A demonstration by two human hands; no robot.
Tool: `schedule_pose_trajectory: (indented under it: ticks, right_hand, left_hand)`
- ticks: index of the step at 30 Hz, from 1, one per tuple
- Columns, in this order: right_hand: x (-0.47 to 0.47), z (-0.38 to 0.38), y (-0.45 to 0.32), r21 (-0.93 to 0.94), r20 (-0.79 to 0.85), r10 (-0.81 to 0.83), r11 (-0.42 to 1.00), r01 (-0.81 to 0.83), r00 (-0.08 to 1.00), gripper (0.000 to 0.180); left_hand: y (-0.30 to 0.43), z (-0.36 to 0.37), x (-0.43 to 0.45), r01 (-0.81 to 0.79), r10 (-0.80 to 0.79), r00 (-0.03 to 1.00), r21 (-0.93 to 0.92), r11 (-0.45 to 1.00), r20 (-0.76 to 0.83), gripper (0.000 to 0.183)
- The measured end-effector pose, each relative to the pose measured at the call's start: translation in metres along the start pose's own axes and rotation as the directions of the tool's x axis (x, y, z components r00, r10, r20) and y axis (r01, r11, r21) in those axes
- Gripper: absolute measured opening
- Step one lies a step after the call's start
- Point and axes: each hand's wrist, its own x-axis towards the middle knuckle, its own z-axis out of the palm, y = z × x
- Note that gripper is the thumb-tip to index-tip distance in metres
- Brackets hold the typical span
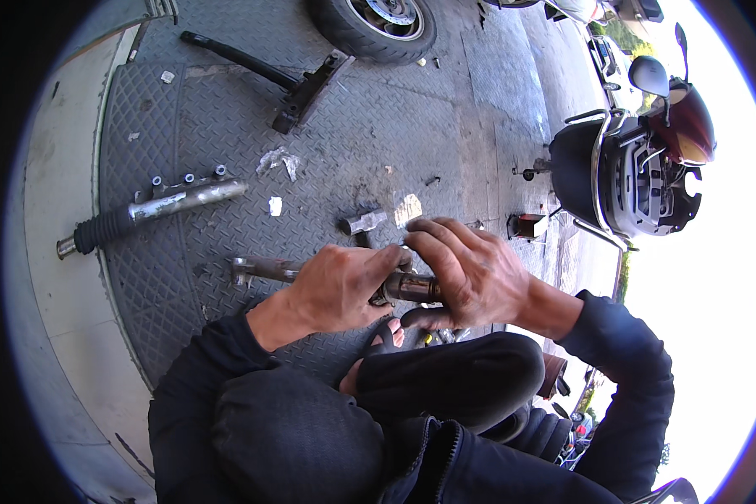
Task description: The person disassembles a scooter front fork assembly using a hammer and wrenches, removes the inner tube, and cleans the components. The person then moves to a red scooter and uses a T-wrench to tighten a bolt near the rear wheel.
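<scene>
My left hand (pixel 337 286) is closed around a metal motorcycle fork leg (pixel 271 269), held level above the floor between my knees. Its far left end has a cast lug. From the left hand's thumb side juts a shiny cylindrical metal end (pixel 412 288). My right hand (pixel 472 274) is curved about this end, fingers above and thumb below; its palm hides the tip, and whether it grips cannot be seen. Behind the hands lies a hammer (pixel 364 222), its handle partly covered. A second fork leg with a black rubber gaiter (pixel 104 228) rests on the floor to the left.
A steering stem with its clamp (pixel 299 94) lies on the chequered metal floor (pixel 227 126). Beyond it is a motorcycle wheel (pixel 378 31). A scooter (pixel 630 151) stands at right beside a small red box (pixel 530 225). Scraps of paper (pixel 280 162) and a bolt (pixel 433 181) are scattered about.
</scene>
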Motion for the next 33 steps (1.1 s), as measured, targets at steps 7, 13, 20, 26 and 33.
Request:
schedule_pose_trajectory:
  ticks: [7, 13, 20, 26, 33]
  right_hand:
    - [0.035, 0.015, -0.009, 0.276, -0.052, -0.249, 0.927, 0.254, 0.967, 0.102]
    - [0.04, 0.016, -0.007, 0.129, -0.042, -0.496, 0.858, 0.497, 0.867, 0.076]
    - [0.016, 0.028, -0.021, 0.445, -0.169, 0.005, 0.893, 0.072, 0.986, 0.084]
    - [0.017, 0.05, -0.031, 0.836, 0.091, 0.879, 0.188, -0.515, 0.469, 0.065]
    - [0.019, 0.048, -0.025, 0.838, 0.415, 0.893, -0.301, -0.454, 0.175, 0.059]
  left_hand:
    - [-0.015, -0.014, 0.0, -0.409, 0.388, 0.912, 0.234, 0.882, 0.131, 0.045]
    - [-0.041, -0.022, 0.008, 0.248, 0.05, 0.77, -0.371, 0.895, 0.636, 0.028]
    - [-0.019, 0.009, 0.005, -0.176, 0.187, 0.942, -0.062, 0.982, 0.279, 0.041]
    - [-0.002, 0.027, 0.011, 0.049, -0.053, 0.997, 0.062, 0.997, 0.064, 0.041]
    - [0.004, 0.045, 0.008, 0.053, -0.009, 0.983, 0.233, 0.971, -0.186, 0.054]
